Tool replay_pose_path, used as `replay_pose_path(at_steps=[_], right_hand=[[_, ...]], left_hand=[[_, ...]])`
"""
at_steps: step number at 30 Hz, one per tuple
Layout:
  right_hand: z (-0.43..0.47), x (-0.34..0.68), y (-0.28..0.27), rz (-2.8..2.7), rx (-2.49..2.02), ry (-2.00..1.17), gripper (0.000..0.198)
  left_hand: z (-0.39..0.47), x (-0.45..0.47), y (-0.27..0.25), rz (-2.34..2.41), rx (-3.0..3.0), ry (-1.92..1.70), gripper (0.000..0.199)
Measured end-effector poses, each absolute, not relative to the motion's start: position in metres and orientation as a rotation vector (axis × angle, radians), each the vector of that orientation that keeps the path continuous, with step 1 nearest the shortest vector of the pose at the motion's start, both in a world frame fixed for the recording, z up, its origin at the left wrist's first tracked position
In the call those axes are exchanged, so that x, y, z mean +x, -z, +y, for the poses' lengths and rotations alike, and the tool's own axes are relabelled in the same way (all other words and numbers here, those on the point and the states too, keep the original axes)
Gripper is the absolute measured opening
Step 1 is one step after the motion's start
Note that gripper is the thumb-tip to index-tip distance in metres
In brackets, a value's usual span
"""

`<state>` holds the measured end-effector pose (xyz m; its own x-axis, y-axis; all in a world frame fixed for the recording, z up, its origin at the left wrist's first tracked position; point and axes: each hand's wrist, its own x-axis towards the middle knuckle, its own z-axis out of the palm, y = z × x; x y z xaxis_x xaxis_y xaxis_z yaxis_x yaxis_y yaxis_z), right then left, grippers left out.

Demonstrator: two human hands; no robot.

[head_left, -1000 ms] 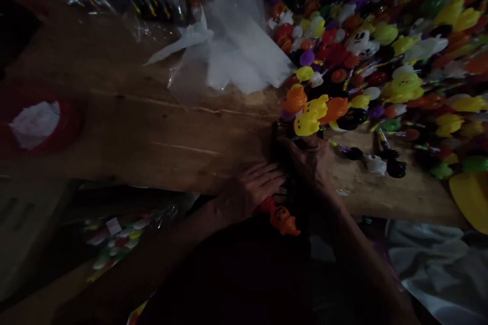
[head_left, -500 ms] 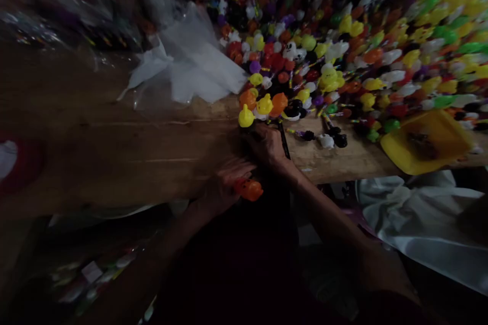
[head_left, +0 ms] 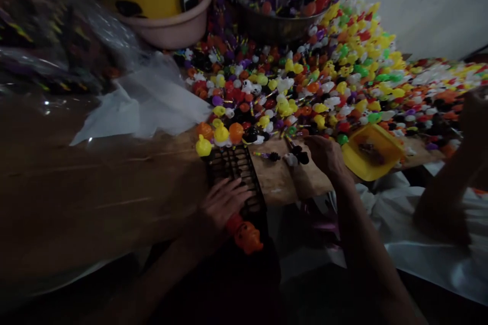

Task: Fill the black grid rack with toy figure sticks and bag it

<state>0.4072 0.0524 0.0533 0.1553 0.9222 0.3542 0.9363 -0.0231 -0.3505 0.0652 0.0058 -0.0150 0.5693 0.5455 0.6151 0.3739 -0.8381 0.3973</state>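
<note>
Head view: left hand (head_left: 223, 205) flat over black rack (head_left: 256, 177); right hand (head_left: 326, 157) near dark toys (head_left: 299, 155) on desk (head_left: 278, 185).
Left: fingers extended, loosely parted, laid across the rack's openings; orange toy (head_left: 248, 237) with red base sits against its thumb side, grip on it cannot be told. Right: fingers partly bent, tips dim, cannot tell whether anything is grasped; yellow tray (head_left: 356, 163) just beside. Yellow toy (head_left: 221, 134) stands at the rack's far end, toy pile (head_left: 285, 81) beyond.
</note>
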Motion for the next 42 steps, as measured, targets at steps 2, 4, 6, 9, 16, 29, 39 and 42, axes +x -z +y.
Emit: replay_pose_path(at_steps=[2, 4, 6, 9, 16, 29, 39, 42], right_hand=[[0.072, 0.42, -0.046, -1.882, -2.045, -0.067, 0.022], [0.091, 0.421, -0.035, -1.946, -2.142, -0.07, 0.023], [0.102, 0.419, -0.026, -1.953, -2.211, -0.025, 0.024], [0.099, 0.422, -0.029, -1.891, -2.06, -0.03, 0.025], [0.039, 0.371, -0.063, -1.329, -1.438, -0.486, 0.027], [-0.001, 0.273, -0.023, -1.219, -1.204, -1.041, 0.022], [-0.023, 0.277, -0.044, -1.416, -1.412, -0.892, 0.027], [-0.023, 0.279, -0.04, -1.39, -1.398, -0.87, 0.023]], left_hand=[[0.009, 0.08, 0.02, 0.77, 2.62, -0.992, 0.04], [0.013, 0.088, 0.027, 0.813, 2.641, -0.894, 0.042], [0.016, 0.087, 0.032, 0.824, 2.636, -0.858, 0.042], [0.021, 0.081, 0.029, 0.791, 2.596, -0.873, 0.04], [0.015, 0.095, -0.007, 0.872, 1.998, -1.016, 0.029], [-0.004, 0.068, -0.021, 0.735, 0.806, -0.868, 0.056], [-0.007, 0.069, -0.019, 0.833, 0.917, -0.837, 0.065], [-0.005, 0.075, -0.021, 0.776, 0.903, -0.819, 0.067]])
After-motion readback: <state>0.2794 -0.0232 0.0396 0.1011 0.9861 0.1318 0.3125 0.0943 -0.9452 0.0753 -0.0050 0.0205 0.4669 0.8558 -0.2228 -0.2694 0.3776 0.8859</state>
